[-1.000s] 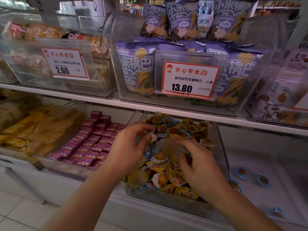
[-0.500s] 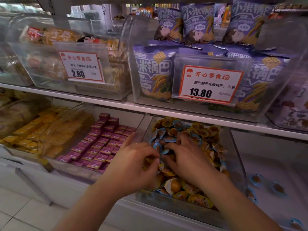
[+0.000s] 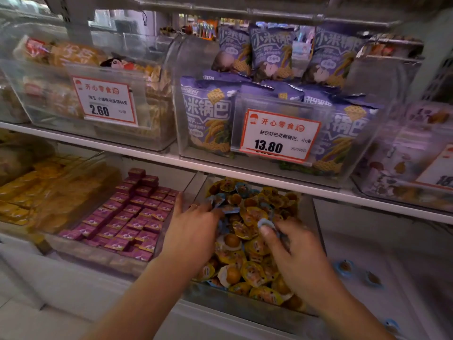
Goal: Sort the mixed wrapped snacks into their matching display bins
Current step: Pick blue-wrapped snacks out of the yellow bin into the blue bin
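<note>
The upper white shelf [image 3: 171, 159] carried clear bins: one [image 3: 157, 141] tagged 2.60, one [image 3: 367, 165] tagged 13.80 holding purple bags [image 3: 208, 119]. The lower shelf [image 3: 404, 303] carried bins of yellow packs [image 3: 36, 192], magenta packs [image 3: 127, 222] and egg cups [image 3: 252, 241]; 3 blue cups [image 3: 345, 267] lay loose on it.

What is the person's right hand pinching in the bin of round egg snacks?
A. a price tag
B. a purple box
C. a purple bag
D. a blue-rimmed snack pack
D: the right hand pinches a blue-rimmed snack pack between thumb and fingers above the yellow packs in the clear bin.
</note>
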